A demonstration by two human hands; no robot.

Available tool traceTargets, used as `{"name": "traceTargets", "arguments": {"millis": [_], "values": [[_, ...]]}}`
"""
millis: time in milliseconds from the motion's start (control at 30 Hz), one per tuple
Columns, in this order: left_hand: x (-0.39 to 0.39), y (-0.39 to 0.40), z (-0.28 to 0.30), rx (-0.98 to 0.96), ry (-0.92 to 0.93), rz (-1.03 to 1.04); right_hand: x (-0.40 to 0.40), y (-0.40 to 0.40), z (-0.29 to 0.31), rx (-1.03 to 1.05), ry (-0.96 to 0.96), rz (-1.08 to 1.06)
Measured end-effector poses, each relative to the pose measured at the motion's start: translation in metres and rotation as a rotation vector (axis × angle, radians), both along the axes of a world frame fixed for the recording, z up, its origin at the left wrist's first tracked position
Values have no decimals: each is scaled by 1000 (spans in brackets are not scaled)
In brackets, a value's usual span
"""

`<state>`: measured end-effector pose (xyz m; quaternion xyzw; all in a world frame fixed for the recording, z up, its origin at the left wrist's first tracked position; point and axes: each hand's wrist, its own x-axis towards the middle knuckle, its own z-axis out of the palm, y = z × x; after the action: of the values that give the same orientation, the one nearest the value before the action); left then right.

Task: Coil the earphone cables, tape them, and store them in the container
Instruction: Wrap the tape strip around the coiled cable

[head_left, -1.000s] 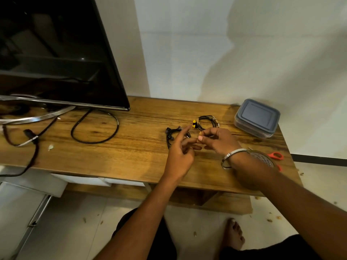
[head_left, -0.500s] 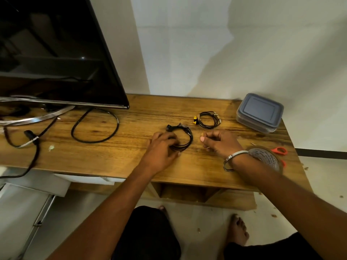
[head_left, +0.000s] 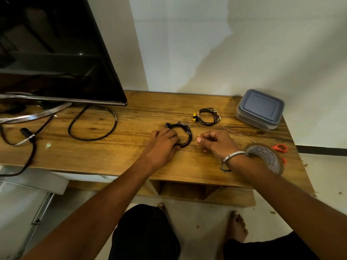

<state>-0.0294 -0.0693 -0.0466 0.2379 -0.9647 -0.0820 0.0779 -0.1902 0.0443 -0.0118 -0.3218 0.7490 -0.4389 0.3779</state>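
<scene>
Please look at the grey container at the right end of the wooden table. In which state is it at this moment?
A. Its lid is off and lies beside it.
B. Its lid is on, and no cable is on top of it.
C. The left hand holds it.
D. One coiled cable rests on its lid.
B: the grey container stands closed with its lid on and nothing on top; both coiled cables lie on the table, apart from it.
</scene>
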Motion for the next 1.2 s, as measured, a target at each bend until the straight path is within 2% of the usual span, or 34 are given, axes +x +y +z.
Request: {"name": "traceTargets", "arguments": {"millis": [267, 500, 700, 900, 1200], "values": [[1, -3, -3, 39, 29, -4, -3, 0, -5, 24, -2, -17], [0, -2, 0, 92, -20, -2, -1, -2, -3, 3, -7, -3], [-14, -3, 2, 362, 147, 15, -1, -6, 0, -27, -26, 33], [-19, -5, 12, 580, 365, 22, -5, -9, 4, -95, 144, 124], [-18, -5, 26, 947, 445, 30, -5, -17, 6, -126, 197, 206]]}}
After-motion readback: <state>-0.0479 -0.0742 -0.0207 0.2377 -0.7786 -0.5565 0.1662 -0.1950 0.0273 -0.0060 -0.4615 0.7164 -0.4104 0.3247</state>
